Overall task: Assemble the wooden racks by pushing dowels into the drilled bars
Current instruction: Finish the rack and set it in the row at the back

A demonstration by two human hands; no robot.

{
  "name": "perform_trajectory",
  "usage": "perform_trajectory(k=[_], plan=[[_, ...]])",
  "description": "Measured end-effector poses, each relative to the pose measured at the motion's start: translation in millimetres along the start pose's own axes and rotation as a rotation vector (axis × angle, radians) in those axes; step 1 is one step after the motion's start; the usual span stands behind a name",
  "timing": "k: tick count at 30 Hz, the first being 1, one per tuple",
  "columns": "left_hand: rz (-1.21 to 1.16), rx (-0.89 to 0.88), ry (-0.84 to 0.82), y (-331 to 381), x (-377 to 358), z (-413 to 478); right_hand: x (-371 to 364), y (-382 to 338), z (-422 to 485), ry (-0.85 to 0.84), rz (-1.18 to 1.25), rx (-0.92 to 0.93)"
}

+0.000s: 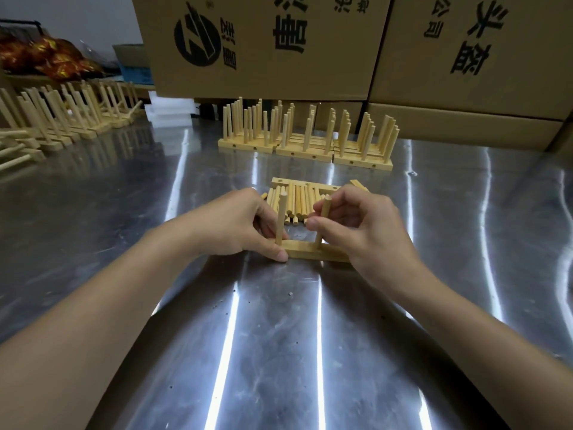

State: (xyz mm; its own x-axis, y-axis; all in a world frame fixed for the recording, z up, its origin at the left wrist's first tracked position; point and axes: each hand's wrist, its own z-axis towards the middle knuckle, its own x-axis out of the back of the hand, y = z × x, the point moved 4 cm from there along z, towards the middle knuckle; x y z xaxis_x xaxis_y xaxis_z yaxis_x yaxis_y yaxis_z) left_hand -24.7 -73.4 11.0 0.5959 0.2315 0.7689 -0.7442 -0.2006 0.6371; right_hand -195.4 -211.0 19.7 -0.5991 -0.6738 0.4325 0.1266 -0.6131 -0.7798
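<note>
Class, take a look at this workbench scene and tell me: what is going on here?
A person is building a wooden rack on a metal table. The left hand grips the end of the drilled bar, where one dowel already stands upright. The right hand pinches a second dowel, upright at the bar; how deep it sits cannot be told. Loose dowels lie just behind, and more bars fitted with dowels stand farther back.
</note>
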Motion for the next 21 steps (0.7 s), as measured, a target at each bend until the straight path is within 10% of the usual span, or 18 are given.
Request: perform_trajectory(k=[17,21], plan=[[0.066,0.082,-0.080,16,27,-26,-2,-12,-14,0.106,-0.152,-0.013],[-0.003,0.168,0.382,-20,60,-29,5,-4,-13,0.106,-0.129,0.074]])
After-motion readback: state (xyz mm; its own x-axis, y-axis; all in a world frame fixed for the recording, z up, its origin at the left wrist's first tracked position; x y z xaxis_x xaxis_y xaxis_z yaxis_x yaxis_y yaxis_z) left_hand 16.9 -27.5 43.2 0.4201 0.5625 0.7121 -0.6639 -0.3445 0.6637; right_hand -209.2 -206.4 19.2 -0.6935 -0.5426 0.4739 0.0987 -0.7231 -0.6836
